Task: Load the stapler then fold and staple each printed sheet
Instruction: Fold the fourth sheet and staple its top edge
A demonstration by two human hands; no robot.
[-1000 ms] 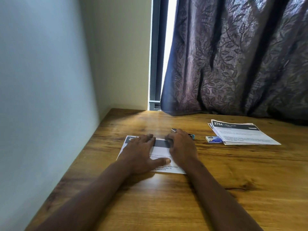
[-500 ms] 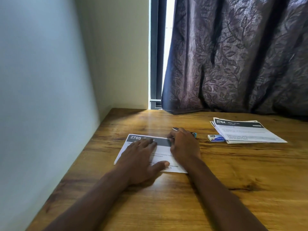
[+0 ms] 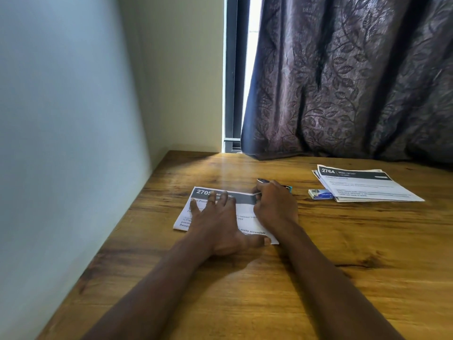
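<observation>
As we look down at the table (image 3: 343, 266), the folded sheet (image 3: 245, 209) marked 2705 lies flat on the wood right in front of us, near the left edge, its dark header band along the far side. We've got the left hand (image 3: 218, 224) planted on it, palm down, fingers straight and fanned wide across the header, thumb stretched out along the near edge, pressing the paper to the table. Over at the sheet's far right corner sits the right hand (image 3: 275, 207), fingers curled in tight where a thin white edge of paper lifts a little. Just beyond those knuckles the stapler (image 3: 262, 180) peeks out, a metal tip on one side and a blue end on the other. We cannot tell whether that hand grips the stapler, pinches the corner, or both, since the hand itself hides the contact.

Moving right, a small blue staple box (image 3: 320, 194) lies just beside a stack of printed sheets (image 3: 365, 186), the top one marked 2764, well apart from our folded one. Behind the table hangs a dark leaf-patterned curtain (image 3: 355, 82), a strip of window frame (image 3: 231, 69) showing at its left, and a pale wall (image 3: 61, 119) runs down the table's left side.
</observation>
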